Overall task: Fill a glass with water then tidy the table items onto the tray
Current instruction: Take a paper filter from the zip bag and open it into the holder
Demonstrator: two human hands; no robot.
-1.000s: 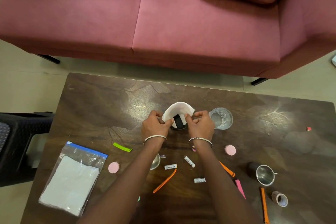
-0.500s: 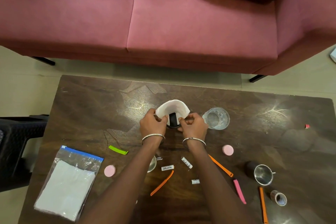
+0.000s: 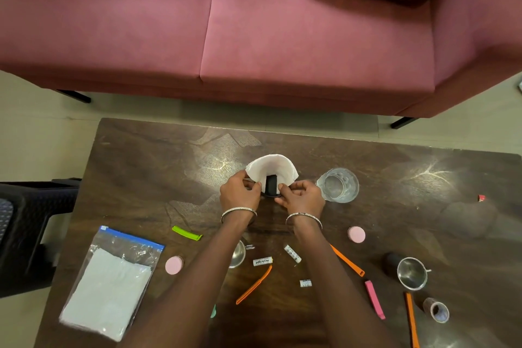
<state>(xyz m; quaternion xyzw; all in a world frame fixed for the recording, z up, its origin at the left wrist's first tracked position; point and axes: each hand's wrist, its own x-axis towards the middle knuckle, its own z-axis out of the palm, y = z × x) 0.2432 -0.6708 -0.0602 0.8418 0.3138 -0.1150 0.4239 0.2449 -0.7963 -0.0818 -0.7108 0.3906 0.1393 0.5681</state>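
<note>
A white paper filter [image 3: 271,168] curves like a cone around a small black container [image 3: 271,184] at the middle of the dark wooden table [image 3: 147,167]. My left hand [image 3: 239,192] pinches the filter's left edge and my right hand [image 3: 302,197] pinches its right edge. A clear glass [image 3: 337,185] stands just right of my right hand; I cannot tell how much water it holds. No tray is in view.
A zip bag of white sheets [image 3: 108,282] lies front left. Scattered about are orange clips [image 3: 253,285], a green clip [image 3: 186,233], a pink clip [image 3: 374,299], pink caps [image 3: 356,234], small white packets [image 3: 262,261], a steel cup [image 3: 411,277] and a tape roll [image 3: 437,311]. A pink sofa [image 3: 254,22] stands beyond the table.
Both hands stay on the filter around the black container, with the fingers shifted slightly along its edges. The head camera has drifted a little.
</note>
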